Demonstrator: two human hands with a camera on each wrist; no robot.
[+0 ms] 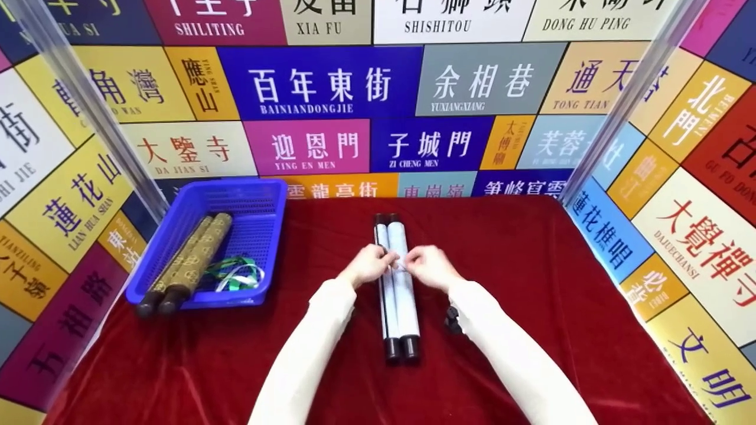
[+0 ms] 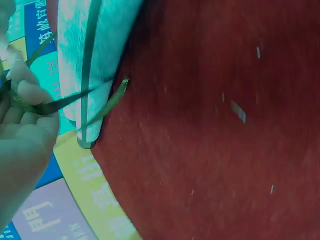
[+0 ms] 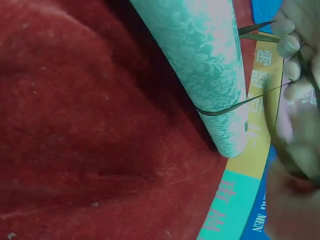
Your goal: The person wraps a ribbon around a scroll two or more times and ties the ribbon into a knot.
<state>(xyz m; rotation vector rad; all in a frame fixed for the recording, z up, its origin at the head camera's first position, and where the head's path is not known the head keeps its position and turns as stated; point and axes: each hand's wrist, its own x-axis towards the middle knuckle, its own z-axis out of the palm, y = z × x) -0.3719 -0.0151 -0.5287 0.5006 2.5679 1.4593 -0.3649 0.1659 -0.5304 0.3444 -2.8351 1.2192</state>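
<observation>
A pale blue patterned hanging scroll [image 1: 404, 307], its two rolls side by side with dark end knobs, lies lengthwise on the red cloth. A thin dark ribbon [image 3: 225, 111] goes round it. Over the scroll's upper half, my left hand [image 1: 367, 264] curls its fingers and pinches the ribbon [image 2: 65, 101], which crosses the roll in the left wrist view. Opposite it, my right hand [image 1: 432, 268] holds a ribbon end with bent fingers. That hand is blurred in the right wrist view, where a loose strand of ribbon arcs beside it.
To the left stands a blue plastic basket [image 1: 242, 189]. Inside lie a gold-brown patterned scroll [image 1: 195, 260], its dark knobs over the front rim, and green and white ribbons [image 1: 251, 277]. Clear posts and sign-covered walls border the red cloth [image 1: 508, 248].
</observation>
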